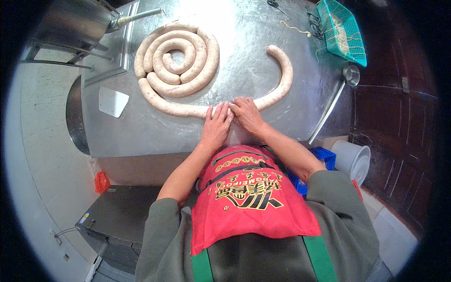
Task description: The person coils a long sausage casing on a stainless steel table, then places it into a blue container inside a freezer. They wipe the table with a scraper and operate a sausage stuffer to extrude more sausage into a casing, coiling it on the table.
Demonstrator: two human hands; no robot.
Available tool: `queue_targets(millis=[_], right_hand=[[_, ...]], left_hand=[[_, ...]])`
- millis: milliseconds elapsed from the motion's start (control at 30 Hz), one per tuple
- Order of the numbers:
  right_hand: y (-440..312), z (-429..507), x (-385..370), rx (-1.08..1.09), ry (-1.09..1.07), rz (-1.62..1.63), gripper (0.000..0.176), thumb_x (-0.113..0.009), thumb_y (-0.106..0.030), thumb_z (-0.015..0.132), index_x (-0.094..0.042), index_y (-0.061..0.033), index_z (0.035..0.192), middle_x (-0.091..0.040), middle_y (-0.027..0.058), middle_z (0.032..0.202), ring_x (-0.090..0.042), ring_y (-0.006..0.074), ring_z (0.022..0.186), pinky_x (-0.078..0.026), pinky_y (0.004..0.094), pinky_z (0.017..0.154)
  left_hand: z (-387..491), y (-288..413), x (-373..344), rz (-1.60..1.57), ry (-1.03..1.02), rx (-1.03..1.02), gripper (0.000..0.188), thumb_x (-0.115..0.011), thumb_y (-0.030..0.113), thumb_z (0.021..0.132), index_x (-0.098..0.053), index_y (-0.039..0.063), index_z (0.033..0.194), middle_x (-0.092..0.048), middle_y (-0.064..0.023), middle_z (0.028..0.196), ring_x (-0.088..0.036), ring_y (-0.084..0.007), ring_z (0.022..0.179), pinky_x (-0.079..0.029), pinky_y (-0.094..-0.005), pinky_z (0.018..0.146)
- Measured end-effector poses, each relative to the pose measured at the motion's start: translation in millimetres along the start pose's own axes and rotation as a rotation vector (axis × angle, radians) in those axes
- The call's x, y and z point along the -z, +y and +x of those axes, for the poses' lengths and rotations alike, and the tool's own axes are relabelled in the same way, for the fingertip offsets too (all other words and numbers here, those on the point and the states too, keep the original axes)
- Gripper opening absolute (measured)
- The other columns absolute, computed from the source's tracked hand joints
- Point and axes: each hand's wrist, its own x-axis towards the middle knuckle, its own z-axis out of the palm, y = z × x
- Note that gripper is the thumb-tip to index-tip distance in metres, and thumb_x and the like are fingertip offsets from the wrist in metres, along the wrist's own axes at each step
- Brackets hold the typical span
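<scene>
A long raw sausage [172, 108] in pale casing lies in a wide curve along the near part of a stainless steel table [141, 139]. Its left end rests against a flat spiral of several similar sausages [185, 90], while its right part bends away to a free tip. My left hand [217, 123] has its fingers over the middle of this long sausage. Right beside it, almost touching, my right hand [247, 114] grips the same stretch with bent fingers. The casing between the hands is mostly hidden by the fingers.
A metal machine with a filling nozzle [141, 17] stands far left, above a white scraper [113, 102]. On the right are a green basket with string [340, 33], a long-handled ladle [329, 109], loose string [295, 29] and scissors [278, 7]. A white bucket [347, 157] stands below.
</scene>
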Motion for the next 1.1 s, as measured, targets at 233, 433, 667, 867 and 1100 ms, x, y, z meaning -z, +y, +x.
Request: queue_targets(millis=[233,433,667,867,1100], right_hand=[[-3,-2,6,-0.004,0.001,0.034,0.035,-0.080,-0.022,0.074,-0.068,-0.0108,0.105,-0.062,0.0058,0.105,-0.060,0.0253,0.103,-0.045,0.0425,0.088],[-3,-6,9,0.006,0.002,0.127,0.050,-0.081,-0.019,0.073,-0.064,-0.0056,0.118,-0.061,0.0117,0.109,-0.059,0.0302,0.106,-0.046,0.0448,0.091],[1,-5,6,0.008,-0.022,0.091,0.041,-0.077,-0.017,0.074,-0.065,-0.0060,0.113,-0.061,0.0120,0.108,-0.059,0.0310,0.104,-0.046,0.0436,0.089],[2,4,7,0.032,-0.006,0.078,0.018,-0.073,-0.018,0.076,-0.068,-0.0098,0.090,-0.060,0.0077,0.088,-0.061,0.0278,0.089,-0.047,0.0418,0.079],[-3,6,28,0.109,0.025,0.061,0.018,-0.071,-0.019,0.075,-0.066,-0.0080,0.089,-0.059,0.0087,0.087,-0.061,0.0272,0.088,-0.047,0.0419,0.081]], left_hand=[[-38,-34,21,0.012,0.001,0.219,0.089,-0.067,0.051,0.090,-0.032,0.005,0.157,-0.019,-0.0223,0.166,-0.016,-0.0379,0.155,-0.015,-0.0562,0.124],[-39,-33,29,-0.029,-0.039,0.245,0.098,-0.070,0.053,0.087,-0.026,0.002,0.158,-0.019,-0.0237,0.166,-0.016,-0.0397,0.155,-0.012,-0.0554,0.125],[2,-16,25,-0.052,0.024,0.034,0.062,-0.068,0.034,0.092,-0.051,0.004,0.143,-0.052,-0.0173,0.144,-0.048,-0.0314,0.136,-0.031,-0.0530,0.116],[53,-40,35,-0.307,-0.365,0.076,0.044,-0.066,0.045,0.093,-0.070,0.007,0.114,-0.067,-0.0230,0.116,-0.064,-0.0410,0.104,-0.053,-0.0484,0.085],[90,-68,36,-0.601,-0.772,0.016,0.052,-0.061,0.051,0.094,-0.073,0.002,0.103,-0.071,-0.0265,0.091,-0.070,-0.0393,0.083,-0.053,-0.0486,0.077]])
